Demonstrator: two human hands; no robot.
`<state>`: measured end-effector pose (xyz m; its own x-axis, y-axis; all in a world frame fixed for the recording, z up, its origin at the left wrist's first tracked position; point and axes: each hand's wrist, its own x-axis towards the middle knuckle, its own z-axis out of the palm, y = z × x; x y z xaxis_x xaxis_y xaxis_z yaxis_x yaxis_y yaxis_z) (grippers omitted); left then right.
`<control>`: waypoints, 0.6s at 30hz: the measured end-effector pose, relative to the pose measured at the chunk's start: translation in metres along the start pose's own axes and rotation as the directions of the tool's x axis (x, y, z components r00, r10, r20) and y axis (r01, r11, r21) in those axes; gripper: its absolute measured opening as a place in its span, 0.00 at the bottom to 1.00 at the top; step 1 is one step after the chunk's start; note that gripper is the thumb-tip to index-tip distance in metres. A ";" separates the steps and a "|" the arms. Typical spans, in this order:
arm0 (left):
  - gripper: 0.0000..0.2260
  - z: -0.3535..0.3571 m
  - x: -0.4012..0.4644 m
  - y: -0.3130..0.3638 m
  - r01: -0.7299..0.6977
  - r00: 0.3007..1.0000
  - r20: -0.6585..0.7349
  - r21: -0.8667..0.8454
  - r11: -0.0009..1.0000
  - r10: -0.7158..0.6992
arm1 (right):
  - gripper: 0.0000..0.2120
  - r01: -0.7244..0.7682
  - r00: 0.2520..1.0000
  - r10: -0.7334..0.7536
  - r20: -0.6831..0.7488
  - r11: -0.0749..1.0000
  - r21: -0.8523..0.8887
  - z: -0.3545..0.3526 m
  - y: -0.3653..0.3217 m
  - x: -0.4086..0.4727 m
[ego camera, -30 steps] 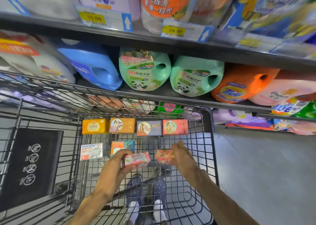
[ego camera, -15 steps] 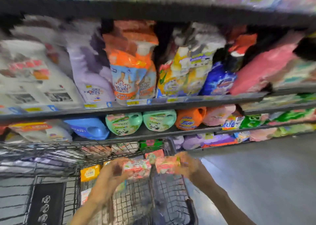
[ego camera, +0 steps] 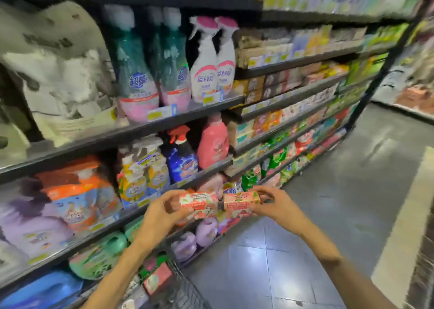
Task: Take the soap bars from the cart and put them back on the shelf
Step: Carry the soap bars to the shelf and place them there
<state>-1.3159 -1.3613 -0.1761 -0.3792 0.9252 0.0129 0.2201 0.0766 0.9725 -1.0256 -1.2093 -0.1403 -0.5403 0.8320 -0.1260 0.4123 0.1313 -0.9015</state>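
My left hand grips a pink soap bar box by its left end. My right hand grips a second pink soap bar box by its right end. Both boxes are held side by side at chest height, above the cart and in front of the shelves. Only the cart's wire corner shows at the bottom, with a red soap box lying in it. Rows of small boxed soaps fill the shelves further right. The picture is blurred by motion.
Spray bottles, detergent jugs and refill pouches crowd the shelves on the left. A grey tiled aisle floor runs off to the right, with another shelf unit at the far right.
Both hands have lifted the two pink soap boxes up out of the cart. My view has swung up and to the right along the shelves, so the cart has dropped almost out of sight.
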 end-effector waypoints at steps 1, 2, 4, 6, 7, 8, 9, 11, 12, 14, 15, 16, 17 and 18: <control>0.20 0.014 0.011 0.016 -0.026 0.999 0.033 -0.002 1.000 0.026 | 0.19 0.006 0.999 -0.005 -0.037 1.000 0.016 -0.022 -0.002 -0.005; 0.20 0.029 0.022 0.031 -0.048 0.997 0.064 -0.002 0.999 0.048 | 0.20 0.019 0.997 -0.017 -0.073 1.000 0.025 -0.043 -0.004 -0.011; 0.20 0.062 0.043 0.059 -0.103 0.989 0.110 0.010 0.995 0.101 | 0.20 0.043 0.988 -0.039 -0.151 0.999 0.024 -0.087 -0.004 -0.020; 0.23 0.097 0.065 0.084 -0.145 0.979 0.146 0.008 0.989 0.142 | 0.20 0.059 0.972 -0.046 -0.230 0.997 0.048 -0.131 0.000 -0.029; 0.24 0.115 0.075 0.096 -0.165 0.974 0.161 0.010 0.986 0.161 | 0.19 0.070 0.964 -0.052 -0.261 0.996 0.062 -0.153 0.001 -0.034; 0.24 0.134 0.084 0.108 -0.186 0.967 0.180 0.003 0.983 0.182 | 0.19 0.085 0.956 -0.060 -0.286 0.994 0.074 -0.175 0.004 -0.038; 0.23 0.154 0.094 0.119 -0.207 0.958 0.200 -0.002 0.978 0.204 | 0.19 0.097 0.950 -0.068 -0.306 0.992 0.083 -0.197 0.007 -0.042; 0.21 0.197 0.111 0.143 -0.241 0.943 0.230 -0.027 0.970 0.241 | 0.19 0.119 0.934 -0.084 -0.348 0.990 0.080 -0.243 0.013 -0.048; 0.21 0.218 0.118 0.156 -0.260 0.935 0.240 -0.036 0.965 0.261 | 0.19 0.128 0.926 -0.095 -0.365 0.990 0.068 -0.266 0.017 -0.049; 0.21 0.261 0.130 0.181 -0.306 0.915 0.259 -0.046 0.951 0.308 | 0.19 0.147 0.914 -0.115 -0.389 0.988 0.054 -0.312 0.025 -0.051; 0.20 0.282 0.139 0.192 -0.324 0.907 0.268 -0.051 0.945 0.326 | 0.19 0.158 0.909 -0.122 -0.397 0.986 0.058 -0.336 0.030 -0.051; 0.20 0.303 0.146 0.202 -0.327 0.903 0.272 -0.064 0.943 0.332 | 0.19 0.163 0.905 -0.122 -0.407 0.984 0.067 -0.358 0.034 -0.052; 0.19 0.324 0.153 0.211 -0.327 0.900 0.278 -0.080 0.942 0.336 | 0.19 0.165 0.902 -0.122 -0.415 0.984 0.070 -0.380 0.037 -0.054; 0.18 0.345 0.160 0.220 -0.332 0.895 0.284 -0.091 0.939 0.345 | 0.18 0.166 0.895 -0.122 -0.429 0.984 0.067 -0.400 0.041 -0.054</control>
<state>-1.0182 -1.0686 -0.0407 -0.0084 0.9598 0.2805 0.2508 -0.2695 0.9298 -0.6859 -1.0332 -0.0050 -0.2188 0.9600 0.1745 0.2674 0.2310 -0.9355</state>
